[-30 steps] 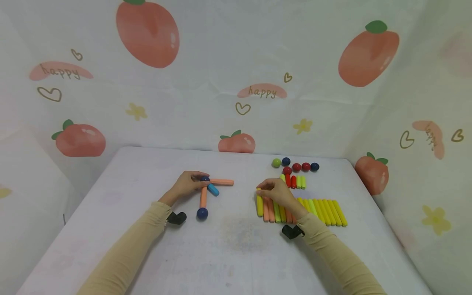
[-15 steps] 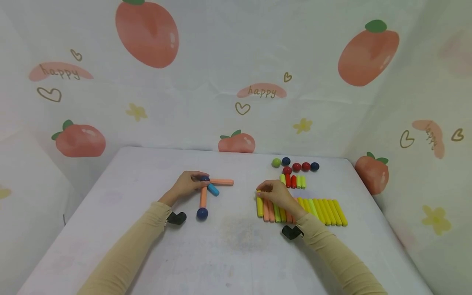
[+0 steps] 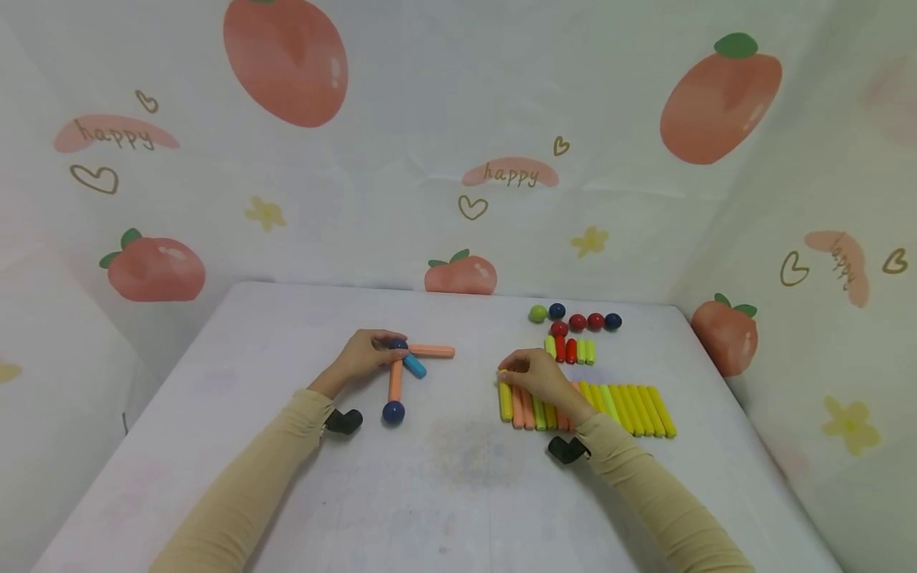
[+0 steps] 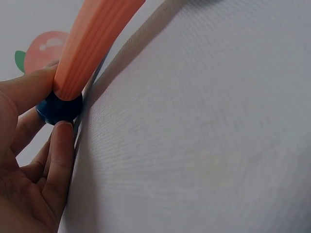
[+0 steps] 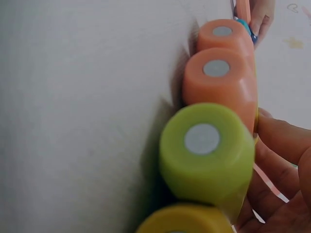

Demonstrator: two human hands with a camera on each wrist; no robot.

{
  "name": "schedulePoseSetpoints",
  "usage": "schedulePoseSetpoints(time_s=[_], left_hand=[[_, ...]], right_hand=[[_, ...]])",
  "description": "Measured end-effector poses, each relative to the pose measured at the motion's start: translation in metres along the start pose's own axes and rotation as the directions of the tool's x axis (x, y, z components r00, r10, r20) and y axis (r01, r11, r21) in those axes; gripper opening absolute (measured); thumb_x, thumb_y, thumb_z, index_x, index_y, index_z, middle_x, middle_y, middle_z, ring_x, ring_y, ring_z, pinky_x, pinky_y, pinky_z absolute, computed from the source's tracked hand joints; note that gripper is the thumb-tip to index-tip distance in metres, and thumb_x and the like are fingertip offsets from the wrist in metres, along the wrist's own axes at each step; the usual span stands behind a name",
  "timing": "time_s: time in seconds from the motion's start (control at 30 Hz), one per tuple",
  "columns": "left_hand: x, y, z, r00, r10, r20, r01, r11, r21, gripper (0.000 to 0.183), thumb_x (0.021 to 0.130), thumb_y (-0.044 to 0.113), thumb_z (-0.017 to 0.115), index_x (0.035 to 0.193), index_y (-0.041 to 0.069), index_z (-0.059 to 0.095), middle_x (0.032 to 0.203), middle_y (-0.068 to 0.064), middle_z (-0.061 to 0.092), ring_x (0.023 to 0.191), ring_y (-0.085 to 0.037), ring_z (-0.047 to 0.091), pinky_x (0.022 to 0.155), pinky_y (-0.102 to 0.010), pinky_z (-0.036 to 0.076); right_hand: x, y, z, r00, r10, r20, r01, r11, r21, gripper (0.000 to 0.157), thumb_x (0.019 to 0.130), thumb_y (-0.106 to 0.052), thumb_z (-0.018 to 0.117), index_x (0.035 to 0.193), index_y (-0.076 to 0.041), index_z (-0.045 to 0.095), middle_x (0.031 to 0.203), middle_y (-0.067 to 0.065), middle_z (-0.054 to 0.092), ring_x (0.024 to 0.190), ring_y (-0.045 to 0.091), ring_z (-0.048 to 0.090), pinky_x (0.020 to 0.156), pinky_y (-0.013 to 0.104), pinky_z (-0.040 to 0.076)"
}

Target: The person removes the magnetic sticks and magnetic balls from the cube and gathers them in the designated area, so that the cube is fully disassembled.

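My left hand (image 3: 365, 355) pinches a dark blue ball (image 4: 60, 109) between thumb and fingers. At that ball meet two orange magnetic rods, one pointing right (image 3: 432, 351) and one running toward me (image 3: 396, 383), and a short blue rod (image 3: 415, 366) slanting between them. A second dark blue ball (image 3: 393, 412) sits at the near end of the orange rod. Farther right, my right hand (image 3: 537, 374) pinches the far end of a yellow magnetic rod (image 3: 505, 403), at the left end of a row of rods. Orange rods (image 5: 218, 73) and a lime rod (image 5: 209, 160) lie beside it.
The row continues right with several yellow rods (image 3: 641, 410), partly hidden by my right hand and wrist. Behind it lie short red rods (image 3: 571, 351) and lime rods (image 3: 586, 352). Green, blue and red balls (image 3: 595, 321) stand near the table's back edge.
My right hand and the yellow rod have shifted slightly toward me. The left hand keeps its hold on the blue ball. The head view has tilted a little.
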State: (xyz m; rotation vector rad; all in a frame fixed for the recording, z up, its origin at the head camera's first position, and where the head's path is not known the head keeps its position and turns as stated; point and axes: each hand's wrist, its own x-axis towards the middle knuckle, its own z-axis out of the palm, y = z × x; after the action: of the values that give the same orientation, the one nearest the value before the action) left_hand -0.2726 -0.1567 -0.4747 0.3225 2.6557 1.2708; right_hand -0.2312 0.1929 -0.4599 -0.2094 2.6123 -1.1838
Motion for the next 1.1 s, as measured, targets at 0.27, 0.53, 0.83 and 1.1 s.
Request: schedulePoseSetpoints(time_s=[0.27, 0.53, 0.83, 1.1], left_hand=[[0.002, -0.002, 0.000, 1.000, 0.004, -0.008, -0.004, 1.000, -0.012, 0.043, 0.090, 0.036, 0.072, 0.127, 0.013, 0.067, 0.122, -0.011, 0.068, 0.093, -0.020, 0.057, 0.075, -0.025, 0.045], [0.001, -0.002, 0.001, 1.000, 0.011, -0.017, -0.011, 1.000, -0.002, 0.043, 0.090, 0.036, 0.072, 0.126, 0.013, 0.067, 0.122, -0.012, 0.068, 0.095, -0.021, 0.058, 0.076, -0.026, 0.045], [0.001, -0.003, 0.001, 1.000, 0.011, -0.012, -0.010, 1.000, 0.020, 0.042, 0.091, 0.036, 0.071, 0.127, 0.013, 0.067, 0.125, -0.011, 0.068, 0.101, -0.023, 0.060, 0.080, -0.028, 0.046], [0.001, -0.003, 0.001, 1.000, -0.010, -0.014, 0.010, 1.000, -0.009, 0.040, 0.091, 0.036, 0.071, 0.125, 0.015, 0.068, 0.121, -0.011, 0.069, 0.100, -0.024, 0.059, 0.079, -0.027, 0.045]], right_hand=[[0.001, 0.001, -0.002, 0.999, -0.013, 0.029, 0.014, 1.000, -0.026, 0.017, 0.091, -0.025, 0.072, 0.106, -0.016, 0.073, 0.097, 0.000, 0.071, 0.090, 0.016, 0.059, 0.089, 0.032, 0.051], [0.001, 0.000, -0.004, 0.997, -0.019, 0.070, 0.021, 1.000, -0.023, 0.016, 0.092, -0.025, 0.071, 0.105, -0.016, 0.072, 0.098, 0.000, 0.070, 0.091, 0.016, 0.059, 0.090, 0.032, 0.052], [0.017, -0.023, -0.017, 0.981, -0.016, 0.195, 0.053, 0.981, -0.185, 0.014, 0.092, -0.025, 0.070, 0.102, -0.014, 0.072, 0.100, 0.002, 0.070, 0.092, 0.017, 0.059, 0.089, 0.033, 0.053], [0.055, -0.066, 0.002, 0.965, -0.147, 0.216, 0.201, 0.946, -0.253, 0.022, 0.096, -0.023, 0.065, 0.114, -0.011, 0.072, 0.111, 0.005, 0.072, 0.098, 0.019, 0.060, 0.089, 0.033, 0.053]])
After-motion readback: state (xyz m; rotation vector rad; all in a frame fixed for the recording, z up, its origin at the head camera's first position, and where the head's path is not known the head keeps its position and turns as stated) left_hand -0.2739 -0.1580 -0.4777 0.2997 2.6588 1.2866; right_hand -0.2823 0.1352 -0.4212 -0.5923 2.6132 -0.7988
